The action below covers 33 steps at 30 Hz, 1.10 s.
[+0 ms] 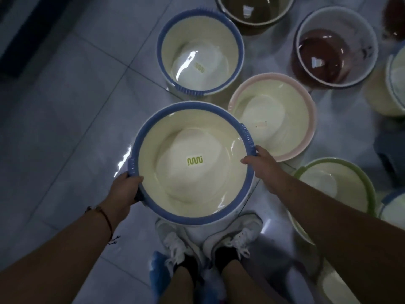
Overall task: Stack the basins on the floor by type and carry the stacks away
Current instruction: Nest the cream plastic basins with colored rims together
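Note:
I hold a cream basin with a blue rim [192, 163] above the floor in front of my feet. My left hand [123, 189] grips its rim at the left handle, thumb inside the rim. My right hand [262, 164] grips the rim at the right handle. A second blue-rimmed cream basin [200, 52] stands on the floor straight ahead. To its right sit a pink-rimmed basin [272, 116] and, nearer, a green-rimmed basin [335, 183]. A white-rimmed basin with a brown inside [333, 49] stands further back right.
More basins crowd the right edge [392, 84] and the top [254, 12]. Another pale basin lies at lower right [337, 288]. My white shoes [208, 240] stand on the grey tiled floor [76, 128], which stretches bare to the left. A dark strip [26, 29] runs along the upper left.

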Each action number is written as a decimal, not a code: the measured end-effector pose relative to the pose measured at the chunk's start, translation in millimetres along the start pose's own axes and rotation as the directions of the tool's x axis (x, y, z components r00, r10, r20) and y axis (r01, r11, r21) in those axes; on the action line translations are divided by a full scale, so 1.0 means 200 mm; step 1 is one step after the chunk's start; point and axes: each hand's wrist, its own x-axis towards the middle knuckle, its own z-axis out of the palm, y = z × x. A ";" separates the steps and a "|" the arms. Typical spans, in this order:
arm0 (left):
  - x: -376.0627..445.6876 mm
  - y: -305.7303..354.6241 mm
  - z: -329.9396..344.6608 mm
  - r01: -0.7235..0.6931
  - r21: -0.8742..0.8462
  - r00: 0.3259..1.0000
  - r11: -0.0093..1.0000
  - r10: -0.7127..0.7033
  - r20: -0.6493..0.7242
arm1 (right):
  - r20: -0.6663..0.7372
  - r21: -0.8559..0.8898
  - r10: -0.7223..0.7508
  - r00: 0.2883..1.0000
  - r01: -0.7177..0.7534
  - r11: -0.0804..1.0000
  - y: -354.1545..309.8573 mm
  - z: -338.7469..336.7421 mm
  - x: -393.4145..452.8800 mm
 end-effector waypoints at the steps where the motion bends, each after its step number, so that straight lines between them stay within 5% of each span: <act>1: -0.01 -0.03 -0.01 0.011 0.006 1.000 1.000 -0.012 0.018 | 0.009 -0.032 -0.004 1.000 0.005 0.999 0.00 0.02 0.01; 11: 0.07 -0.28 -0.06 -0.080 -0.079 0.997 0.994 0.081 0.008 | 0.031 -0.297 -0.173 0.984 0.174 0.939 0.01 0.18 0.19; 16: 0.21 -0.34 0.04 -0.265 0.037 0.958 0.963 0.268 -0.104 | 0.090 -0.523 -0.415 0.905 0.398 0.754 0.02 0.25 0.41; 23: 0.50 -0.46 0.15 -0.302 0.260 0.926 0.917 0.348 -0.149 | 0.166 -0.635 -0.611 0.774 0.558 0.534 0.06 0.32 0.68; 27: 0.57 -0.68 0.19 -0.243 0.087 0.945 0.966 0.256 -0.202 | 0.250 -0.743 -0.504 0.827 0.498 0.447 0.11 0.36 0.73; 30: 0.60 -0.77 0.23 -0.183 0.135 0.957 0.974 0.208 -0.200 | 0.262 -0.746 -0.524 0.810 0.515 0.423 0.09 0.41 0.76; 33: 0.64 -0.77 0.27 -0.212 0.107 0.944 0.971 0.232 -0.236 | 0.249 -0.837 -0.573 0.781 0.471 0.278 0.06 0.49 0.83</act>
